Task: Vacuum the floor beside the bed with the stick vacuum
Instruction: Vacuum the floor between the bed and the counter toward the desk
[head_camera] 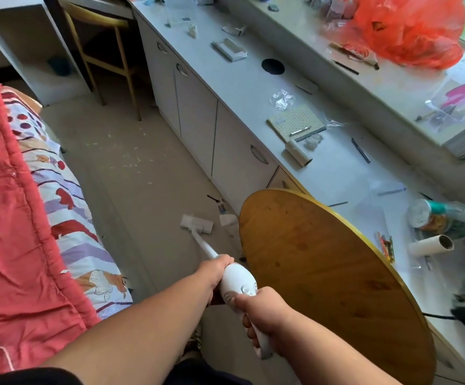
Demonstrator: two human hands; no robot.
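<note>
While your left hand (217, 269) grips the vacuum (238, 282) body, your right hand (262, 315) wraps its handle. Its head (197, 224) sits on the floor (131, 173) between bed (17, 218) and cabinet (225, 154), short of the scraps (131, 161).

Single view, head-worn, wide-angle. Looks forward and steeply down from standing height, tilted so the long counter (253, 87) runs diagonally from upper left to lower right. Forearms enter from the bottom edge, close to the lens; the floor (131, 168) lies well below. Bed (17, 218) fills the left side, round wooden table (323, 268) the lower right, near the camera. Window ledge (337, 59) at upper right. Far corners look stretched and slightly blurred, probably lens distortion.
</note>
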